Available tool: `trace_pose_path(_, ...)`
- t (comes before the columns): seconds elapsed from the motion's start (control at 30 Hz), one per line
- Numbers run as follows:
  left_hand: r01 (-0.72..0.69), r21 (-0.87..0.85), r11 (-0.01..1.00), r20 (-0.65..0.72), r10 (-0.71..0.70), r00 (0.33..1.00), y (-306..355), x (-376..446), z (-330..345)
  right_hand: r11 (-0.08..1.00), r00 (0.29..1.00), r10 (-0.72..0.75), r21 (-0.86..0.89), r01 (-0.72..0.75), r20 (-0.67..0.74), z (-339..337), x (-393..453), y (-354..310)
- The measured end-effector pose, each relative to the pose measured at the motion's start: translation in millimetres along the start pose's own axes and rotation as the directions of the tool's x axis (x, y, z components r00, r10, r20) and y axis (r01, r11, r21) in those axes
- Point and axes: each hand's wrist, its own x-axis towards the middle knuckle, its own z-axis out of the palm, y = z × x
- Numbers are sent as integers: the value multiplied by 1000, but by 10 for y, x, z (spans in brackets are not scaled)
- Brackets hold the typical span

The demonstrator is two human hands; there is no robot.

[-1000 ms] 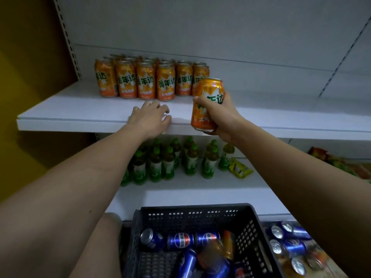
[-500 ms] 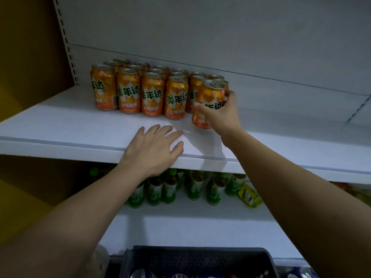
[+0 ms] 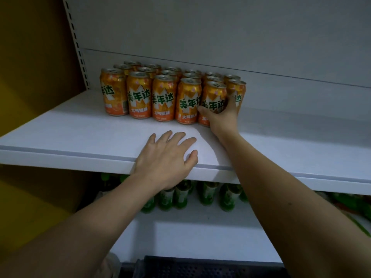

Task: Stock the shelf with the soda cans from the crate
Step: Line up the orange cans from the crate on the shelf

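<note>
While the right hand [image 3: 222, 119] curls round an orange soda can [image 3: 213, 98], thumb across the green lettering and fingers wrapped behind its right side, that can stands upright on the white shelf [image 3: 80, 135] at the right end of the front row. It touches, or stands just beside, the next can of the block of orange cans [image 3: 150, 91], which fills the back left part of the shelf in several rows, all upright with labels facing out. One more can of the block shows just right of the held one, partly hidden by the fingers.

The left hand [image 3: 168, 157] lies flat on the shelf near its front edge, fingers spread and straight, holding nothing; its wrist hangs over the lip. The two hands are apart, the left nearer the camera and lower in view.

Below, on the lower shelf [image 3: 190, 233], green bottles [image 3: 206, 195] stand in a row, their tops cut off by the shelf above. At the bottom edge the perforated rim of the dark crate [image 3: 200, 267] shows; its contents are out of view. A yellow wall [image 3: 30, 57] runs along the left.
</note>
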Motion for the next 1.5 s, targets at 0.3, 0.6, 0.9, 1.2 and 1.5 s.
trace_pose_path(0.3,4,-20,1000,27,-4,1000,-7,-9,-36,992,998,57,-116,-54,22,-66,-144,-39)
trace_pose_path(0.6,58,-58,997,105,-52,993,30,-39,-102,958,961,264,-135,-252,80,-517,-832,-360)
trace_pose_path(0.9,158,-28,987,190,-150,970,486,-557,-423,934,912,327,-232,-271,249,-1166,-1630,-737)
trace_pose_path(1.2,220,-240,946,163,-184,969,857,-1324,-348,811,875,225,-580,76,429,-1557,-2477,-778)
trace_pose_path(1.5,296,-320,900,325,-189,927,1146,-1906,456,724,806,408,-690,1,430,-1684,-3209,-76)
